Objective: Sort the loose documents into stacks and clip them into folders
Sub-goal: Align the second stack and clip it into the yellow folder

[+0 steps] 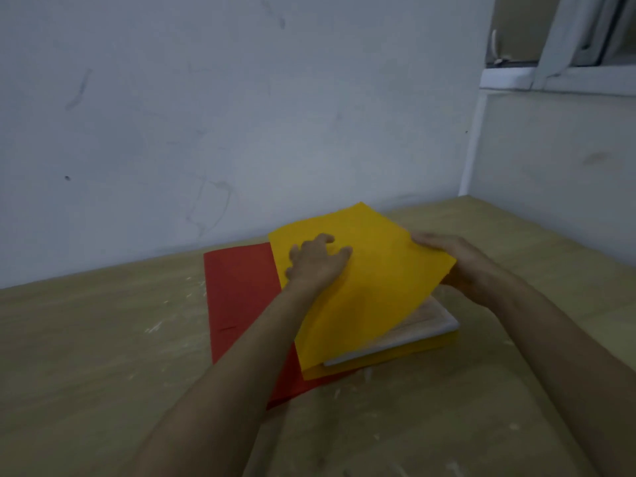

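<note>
Right grip point(457, 266) pinches yellow cover point(364, 284); red folder point(241, 297) underneath.

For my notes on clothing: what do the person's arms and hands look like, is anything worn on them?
Both forearms are bare, with no sleeves in view. The left hand and right hand carry no gloves, and no watch or ring is visible in this dim, blurred picture.

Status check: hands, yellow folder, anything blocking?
Left hand flat on yellow folder cover; right hand grips cover's right edge. Cover half-raised over paper stack. Red folder beneath, to the left. Nothing blocking.
</note>
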